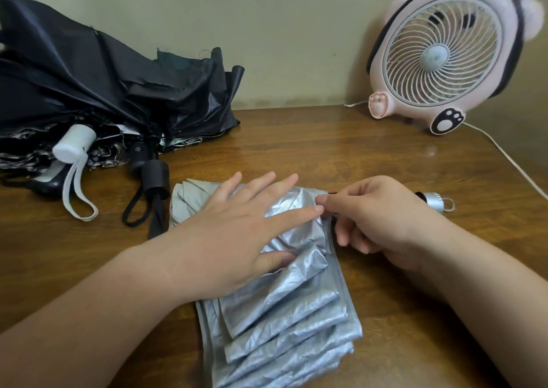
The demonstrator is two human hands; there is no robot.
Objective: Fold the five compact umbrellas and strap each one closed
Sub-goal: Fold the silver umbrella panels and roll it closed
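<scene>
So the silver umbrella [296,307] lay across the tabletop [326,150], handle [434,204] poking out past the right hand [376,218], which pinched its canopy edge; left hand [234,233] pressed flat on it, fingers straight.

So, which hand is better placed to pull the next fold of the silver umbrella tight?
Probably the right hand: its fingertips pinch the silver umbrella at the fabric edge near the handle. The left hand lies flat on the fabric, pinning it to the table.
</scene>
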